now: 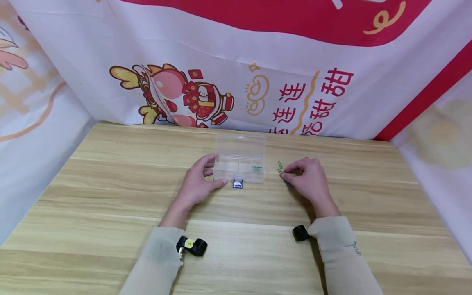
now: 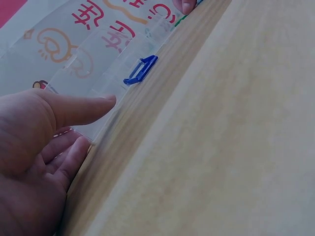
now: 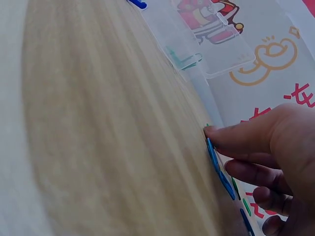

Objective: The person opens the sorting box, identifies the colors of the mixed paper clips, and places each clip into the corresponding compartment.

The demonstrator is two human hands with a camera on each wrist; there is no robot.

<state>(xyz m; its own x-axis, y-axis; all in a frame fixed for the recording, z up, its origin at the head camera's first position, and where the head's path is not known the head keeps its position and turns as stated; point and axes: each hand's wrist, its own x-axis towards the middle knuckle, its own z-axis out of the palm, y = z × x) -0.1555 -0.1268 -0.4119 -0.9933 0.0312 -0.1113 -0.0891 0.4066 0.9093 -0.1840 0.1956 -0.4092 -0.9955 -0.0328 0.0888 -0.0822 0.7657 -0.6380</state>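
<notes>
A clear plastic box (image 1: 227,166) stands on the table with its lid (image 1: 240,146) raised at the back and a blue latch (image 1: 237,183) at its front. My left hand (image 1: 199,180) holds the box's left end, thumb at the front corner and fingers along the side. Green paper clips (image 1: 257,167) lie in its right part. To the right of the box, my right hand (image 1: 307,178) pinches with thumb and index finger at a small group of clips on the table. A green paper clip (image 1: 280,165) shows beyond the fingertips. Blue paper clips (image 3: 220,169) lie beneath the hand, partly hidden.
The wood-grain table (image 1: 236,254) runs back to a printed cloth (image 1: 228,49) hanging right behind the raised lid. More cloth hangs at the left and right sides. Black wrist mounts (image 1: 197,247) sit on both sleeves.
</notes>
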